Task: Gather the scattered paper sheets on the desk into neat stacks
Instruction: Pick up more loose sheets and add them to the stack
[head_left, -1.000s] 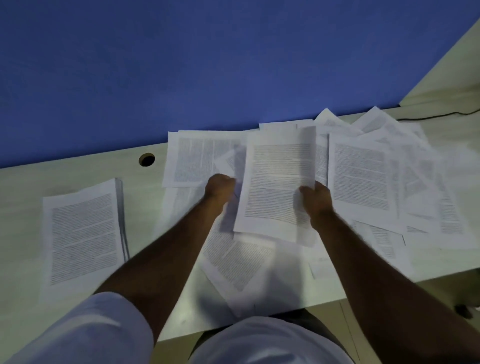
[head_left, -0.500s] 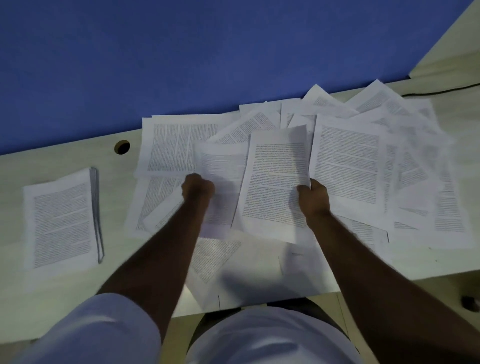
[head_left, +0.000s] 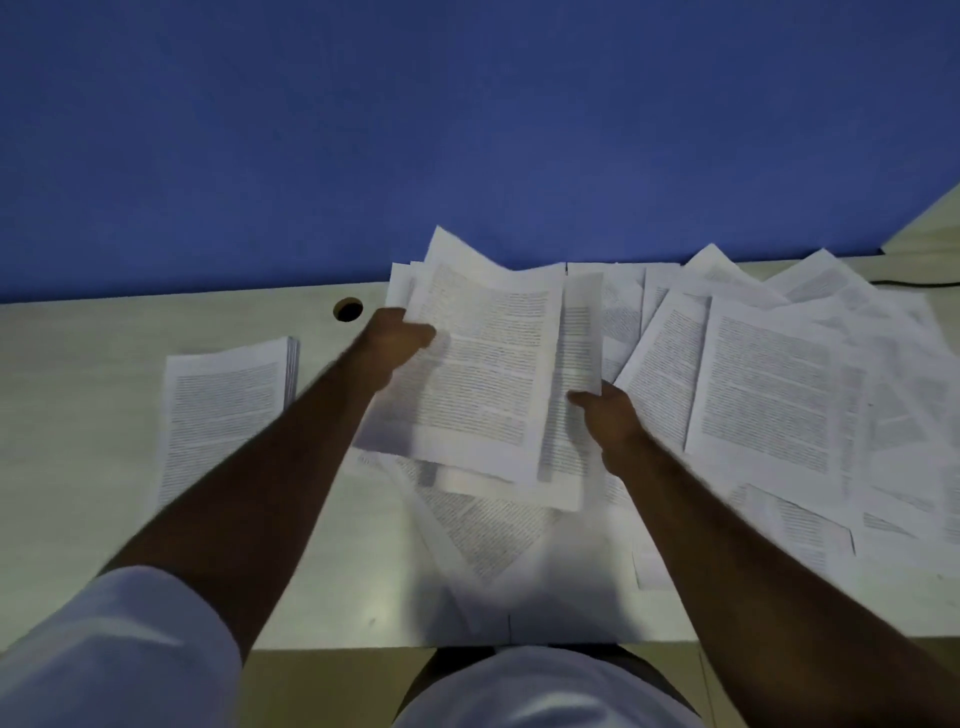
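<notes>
Head view: left hand (head_left: 397, 338) and right hand (head_left: 605, 410) are now pinching a lifted bundle of sheets (head_left: 483, 364) off the surface (head_left: 78, 364), merging earlier separate pickups; finished stack (head_left: 223, 410) is waiting left.

Both hands hold a loose bundle (head_left: 483, 364) of printed sheets above the desk (head_left: 104, 332). The left hand (head_left: 392, 338) grips its left edge, thumb on top; the right hand (head_left: 608, 415) holds its lower right edge. The bundle's pages are uneven, with corners sticking out at the top. A neat stack (head_left: 223, 410) lies to the left, apart from the rest. Scattered sheets (head_left: 779, 395) overlap across the right side, and more lie under the bundle. A round hole (head_left: 348, 309) sits in the desk near the blue wall (head_left: 467, 130).
</notes>
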